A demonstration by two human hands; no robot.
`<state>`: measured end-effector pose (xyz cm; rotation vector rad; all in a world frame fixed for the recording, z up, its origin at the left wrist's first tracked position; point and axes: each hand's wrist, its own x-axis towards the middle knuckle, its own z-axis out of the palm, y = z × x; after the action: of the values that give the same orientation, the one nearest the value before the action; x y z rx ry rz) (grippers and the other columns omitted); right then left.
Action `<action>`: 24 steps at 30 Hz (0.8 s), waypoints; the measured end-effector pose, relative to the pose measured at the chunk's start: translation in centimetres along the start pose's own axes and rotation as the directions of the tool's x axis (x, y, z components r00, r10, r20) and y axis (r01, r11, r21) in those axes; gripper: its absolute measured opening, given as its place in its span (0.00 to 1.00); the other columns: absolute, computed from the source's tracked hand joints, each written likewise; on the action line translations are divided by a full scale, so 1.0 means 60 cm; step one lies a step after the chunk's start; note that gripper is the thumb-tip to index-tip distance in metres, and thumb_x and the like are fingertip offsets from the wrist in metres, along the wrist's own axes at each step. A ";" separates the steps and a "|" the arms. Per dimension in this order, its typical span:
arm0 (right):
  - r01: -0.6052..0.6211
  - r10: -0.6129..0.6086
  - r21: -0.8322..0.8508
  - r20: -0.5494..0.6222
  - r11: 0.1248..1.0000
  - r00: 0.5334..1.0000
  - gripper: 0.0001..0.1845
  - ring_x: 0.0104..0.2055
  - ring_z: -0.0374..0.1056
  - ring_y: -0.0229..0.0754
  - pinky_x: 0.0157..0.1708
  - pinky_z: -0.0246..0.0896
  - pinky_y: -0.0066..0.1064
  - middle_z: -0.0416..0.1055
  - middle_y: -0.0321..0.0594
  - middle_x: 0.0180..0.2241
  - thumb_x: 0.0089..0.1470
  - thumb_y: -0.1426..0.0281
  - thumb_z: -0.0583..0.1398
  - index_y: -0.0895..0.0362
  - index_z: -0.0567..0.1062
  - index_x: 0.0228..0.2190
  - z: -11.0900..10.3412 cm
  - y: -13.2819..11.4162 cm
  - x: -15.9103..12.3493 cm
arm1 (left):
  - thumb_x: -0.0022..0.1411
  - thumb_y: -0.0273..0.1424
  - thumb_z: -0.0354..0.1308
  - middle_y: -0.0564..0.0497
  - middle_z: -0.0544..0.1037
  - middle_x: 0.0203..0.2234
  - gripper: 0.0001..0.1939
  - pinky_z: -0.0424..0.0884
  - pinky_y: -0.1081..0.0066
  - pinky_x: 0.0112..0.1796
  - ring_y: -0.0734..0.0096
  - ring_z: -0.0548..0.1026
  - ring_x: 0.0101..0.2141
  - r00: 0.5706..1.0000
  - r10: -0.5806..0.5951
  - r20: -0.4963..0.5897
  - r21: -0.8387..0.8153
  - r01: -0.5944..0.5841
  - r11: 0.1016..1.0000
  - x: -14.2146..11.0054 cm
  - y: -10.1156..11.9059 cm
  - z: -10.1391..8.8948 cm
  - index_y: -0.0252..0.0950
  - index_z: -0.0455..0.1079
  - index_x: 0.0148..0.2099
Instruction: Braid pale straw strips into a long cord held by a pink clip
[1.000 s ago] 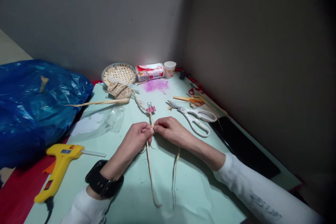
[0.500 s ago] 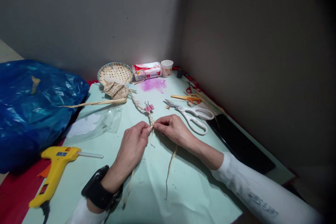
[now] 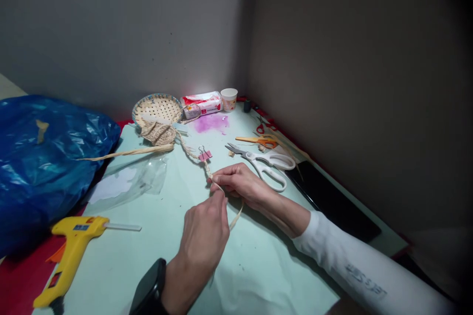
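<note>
A pale braided cord runs from a coiled bundle of the same cord toward my hands. A pink binder clip grips the braid just beyond my fingers. My right hand pinches the near end of the braid between thumb and fingers. Just below it, my left hand is closed on a thin strand that bends up from the braid's end. Another loose strand hangs under my right hand. What lies inside the left fingertips is partly hidden.
White-handled scissors, orange scissors and a black phone-like slab lie at right. A yellow glue gun and a blue plastic bag are at left. Behind stand a woven basket, a red-white packet and a paper cup.
My left hand has moved from the braid's end down and right, turning over and drawing a strand with it. My right hand still pinches the braid. The view has shifted slightly.
</note>
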<state>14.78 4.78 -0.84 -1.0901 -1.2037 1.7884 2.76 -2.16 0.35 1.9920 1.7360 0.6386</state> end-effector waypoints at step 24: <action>0.079 -0.082 -0.173 -0.011 0.982 0.997 0.09 0.20 0.54 0.32 0.22 0.47 0.25 0.69 0.31 0.21 0.52 0.72 0.57 0.58 0.66 0.38 0.000 0.001 -0.010 | 0.55 0.29 0.62 0.57 0.64 0.20 0.08 0.50 0.82 0.16 0.88 0.51 0.16 0.882 -0.149 0.447 -0.823 0.471 0.317 0.066 -0.051 -0.034 0.29 0.69 0.29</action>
<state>14.97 4.25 -0.72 -1.1353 -1.3933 1.6337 -0.46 2.22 0.46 0.8215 1.0702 0.8513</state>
